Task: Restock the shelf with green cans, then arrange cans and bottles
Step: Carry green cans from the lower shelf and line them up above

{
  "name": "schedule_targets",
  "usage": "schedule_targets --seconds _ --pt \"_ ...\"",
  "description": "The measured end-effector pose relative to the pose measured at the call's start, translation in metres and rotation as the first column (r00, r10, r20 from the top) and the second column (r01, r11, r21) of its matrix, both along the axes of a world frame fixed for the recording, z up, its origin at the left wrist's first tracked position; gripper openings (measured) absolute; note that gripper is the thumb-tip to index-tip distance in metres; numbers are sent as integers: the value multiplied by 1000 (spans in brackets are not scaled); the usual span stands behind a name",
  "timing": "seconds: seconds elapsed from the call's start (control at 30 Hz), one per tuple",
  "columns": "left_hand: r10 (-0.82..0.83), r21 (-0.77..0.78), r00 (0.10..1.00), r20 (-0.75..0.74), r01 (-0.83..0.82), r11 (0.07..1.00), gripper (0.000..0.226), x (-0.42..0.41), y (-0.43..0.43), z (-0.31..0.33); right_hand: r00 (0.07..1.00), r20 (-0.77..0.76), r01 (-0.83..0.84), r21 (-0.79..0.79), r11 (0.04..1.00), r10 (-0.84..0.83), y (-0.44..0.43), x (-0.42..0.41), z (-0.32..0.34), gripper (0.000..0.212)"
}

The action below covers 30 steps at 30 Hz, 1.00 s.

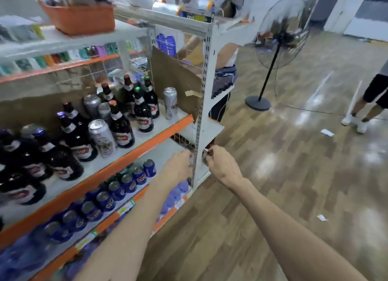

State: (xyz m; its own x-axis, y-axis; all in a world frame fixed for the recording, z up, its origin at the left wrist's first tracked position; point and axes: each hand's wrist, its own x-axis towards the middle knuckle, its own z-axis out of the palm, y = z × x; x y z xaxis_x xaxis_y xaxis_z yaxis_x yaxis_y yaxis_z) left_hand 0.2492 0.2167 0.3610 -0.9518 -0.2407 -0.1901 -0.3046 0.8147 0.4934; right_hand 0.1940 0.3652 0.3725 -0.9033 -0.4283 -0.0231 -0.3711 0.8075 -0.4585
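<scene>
- Right hand pinches a small red thing by the shelf end post. Left hand is too blurry to tell.
- Bottles sit at 10 o'clock and blue cans at 8. I can't spot any green cans.
- Risk: the left forearm could clip those edge cans.

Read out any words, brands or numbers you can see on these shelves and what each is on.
Nothing reads with certainty; the picture is blurred.
Brown bottles: red labels, lettering blurred.
Silver cans: print unreadable.
Blue cans: red logo, unreadable.
Black tag, highest up: perhaps "00", uncertain.
Shelf-edge price tags: too small.
</scene>
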Motion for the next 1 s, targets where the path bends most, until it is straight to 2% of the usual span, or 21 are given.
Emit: schedule_targets --seconds 0.2,0.4,0.5,0.63,0.73,0.83,0.93,1.0 --pt "249 16 969 15 -249 968 48 -16 -36 -11 960 83 -271 19 962 269 -59 -66 -14 36" --pt "448 8 893 40 -448 894 24 -18 -91 -48 861 162 -495 44 868 483 -143 -92 -51 39" --pt "513 25 853 96 -517 855 18 -21 -105 -71 825 173 -557 81 827 538 -170 -102 -75 33" --pt "583 53 798 151 -595 802 28 -20 -109 -99 788 230 -606 123 786 571 -187 -117 -102 32" --pt "657 76 739 150 -671 737 32 -28 -115 -116 767 231 -636 148 758 598 -196 -130 -123 31" --pt "681 59 717 147 -694 718 28 -43 -123 -139 752 215 -656 148 741 623 -208 -146 -158 26" --pt "729 43 674 121 -737 674 26 -59 -143 -192 731 189 -682 153 715 656 -229 -169 -213 28" --pt "755 -19 652 68 -756 655 28 -69 -164 -232 731 159 -681 100 726 664 -251 -186 -253 31"
